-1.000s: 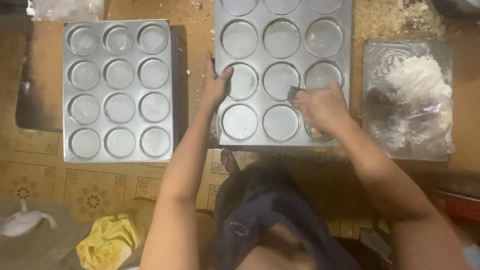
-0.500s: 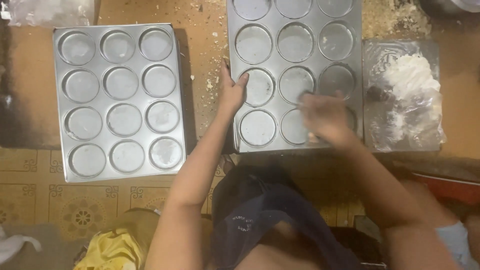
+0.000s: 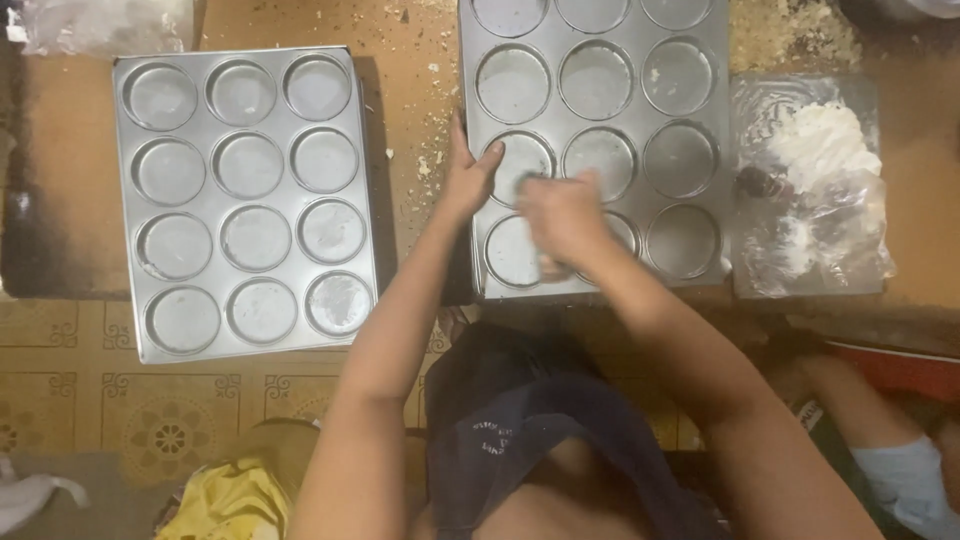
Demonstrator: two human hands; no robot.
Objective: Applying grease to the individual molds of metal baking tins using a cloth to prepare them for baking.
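Observation:
A grey metal baking tray (image 3: 640, 112) with round cups lies on a brown wooden table, straight ahead of me. My left hand (image 3: 468, 176) rests on its left edge, thumb over the rim of a cup. My right hand (image 3: 562, 222) is blurred with motion. It hovers low over the near row, between the near-left cup and the middle one, fingers bunched on a small dark piece that I cannot make out. A second tray (image 3: 205, 182) of the same kind lies to the left, untouched, with pale smears in its cups.
A clear plastic sheet (image 3: 850, 270) with a white soft lump (image 3: 825, 140) lies right of the tray. Crumbs (image 3: 425, 150) dot the wood between the trays. A yellow cloth (image 3: 225, 505) lies on the patterned tile floor (image 3: 130, 420) below. A crumpled plastic bag (image 3: 100, 25) sits far left.
My right hand has moved left along the near row, from the right-hand cups toward the near-left cup. My left hand keeps its hold on the tray's left edge.

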